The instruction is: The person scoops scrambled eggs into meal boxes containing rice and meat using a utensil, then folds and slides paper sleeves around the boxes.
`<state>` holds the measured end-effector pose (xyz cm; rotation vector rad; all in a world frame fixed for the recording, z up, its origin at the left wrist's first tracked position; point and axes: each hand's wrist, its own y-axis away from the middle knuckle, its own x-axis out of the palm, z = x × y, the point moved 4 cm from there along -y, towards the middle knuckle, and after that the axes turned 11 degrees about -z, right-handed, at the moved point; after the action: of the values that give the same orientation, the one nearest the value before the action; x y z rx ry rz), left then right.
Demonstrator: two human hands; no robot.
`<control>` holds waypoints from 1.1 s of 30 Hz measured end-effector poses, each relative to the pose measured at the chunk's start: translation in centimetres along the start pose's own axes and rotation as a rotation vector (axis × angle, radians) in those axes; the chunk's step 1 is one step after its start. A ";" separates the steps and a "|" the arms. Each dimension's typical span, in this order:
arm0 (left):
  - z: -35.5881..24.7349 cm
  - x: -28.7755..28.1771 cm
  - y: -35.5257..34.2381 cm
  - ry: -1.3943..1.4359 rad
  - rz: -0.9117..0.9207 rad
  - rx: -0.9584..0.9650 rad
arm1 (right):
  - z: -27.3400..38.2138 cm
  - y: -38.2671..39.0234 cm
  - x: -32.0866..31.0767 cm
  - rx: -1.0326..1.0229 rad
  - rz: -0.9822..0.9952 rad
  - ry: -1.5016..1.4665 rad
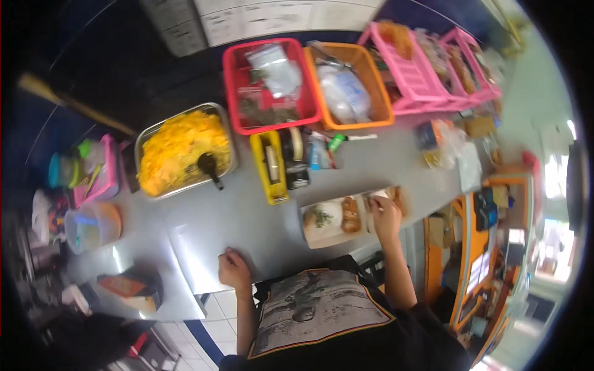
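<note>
My left hand (pixel 234 270) is closed in a loose fist near the front edge of the steel table, and the inside of its grip is hidden. Over at the right, my right hand (pixel 385 216) reaches into an open paper food box (pixel 405 213), its fingertips pinched together low over the contents. A brown fried piece (pixel 398 196) lies beside those fingers. Adjoining on the left is a second open paper box (pixel 325 240), holding something white like rice (pixel 333 216), green garnish (pixel 320 216) and a browned fried piece (pixel 351 215).
Behind stand a steel tray of yellow food (pixel 185 145) with a black spoon (pixel 209 166), a yellow tape dispenser (pixel 267 176), a red basket (pixel 229 93), an orange basket (pixel 390 102) and pink racks (pixel 411 80). Plastic tubs (pixel 93 227) sit left; an orange shelf (pixel 458 247) stands right.
</note>
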<state>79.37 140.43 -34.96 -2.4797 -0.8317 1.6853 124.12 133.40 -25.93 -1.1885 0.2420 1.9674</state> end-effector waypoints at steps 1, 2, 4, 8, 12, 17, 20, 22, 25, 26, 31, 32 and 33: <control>0.2 0.1 0.0 0.008 0.021 0.014 | -0.8 0.4 -0.3 0.055 0.021 0.049; -0.1 0.3 0.0 0.032 0.077 -0.028 | -1.9 0.8 -0.7 0.103 0.040 0.099; 0.1 0.4 -0.5 0.034 0.170 -0.142 | 1.8 0.5 -3.3 0.054 -0.121 0.121; -0.8 0.3 -2.8 0.188 0.137 -0.221 | 14.0 -0.7 -6.2 -0.237 -0.042 -0.067; 0.7 0.6 -3.2 0.042 -0.042 -0.080 | 28.4 0.6 3.1 -0.734 0.188 -0.257; -0.9 0.8 -3.1 0.098 -0.207 0.036 | 35.5 -0.6 16.8 -0.724 0.363 0.134; -0.5 0.9 -3.4 0.099 -0.228 0.002 | 36.5 0.0 21.2 -0.668 0.439 0.316; -0.4 0.6 -3.1 0.127 -0.183 0.020 | 36.5 -0.1 22.1 -0.634 0.520 0.356; -0.1 -0.2 -3.5 0.133 -0.180 0.028 | 36.4 -0.3 22.1 -0.514 0.641 0.241; 0.2 -0.2 -3.6 0.133 -0.185 0.006 | 36.7 -0.2 21.7 -0.586 0.617 0.161; 0.5 0.0 -3.7 0.133 -0.202 0.017 | 38.7 1.1 19.6 -1.004 0.516 -0.203; 0.4 -0.1 -3.7 0.137 -0.196 0.025 | 39.4 1.2 19.7 -0.995 0.511 -0.199; 0.2 0.0 -3.8 0.147 -0.187 0.021 | 40.9 1.7 20.0 -1.157 0.449 -0.129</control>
<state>77.66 143.65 -33.81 -2.3913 -0.9872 1.4266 91.47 164.67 -20.51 -1.7726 -0.8961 2.6514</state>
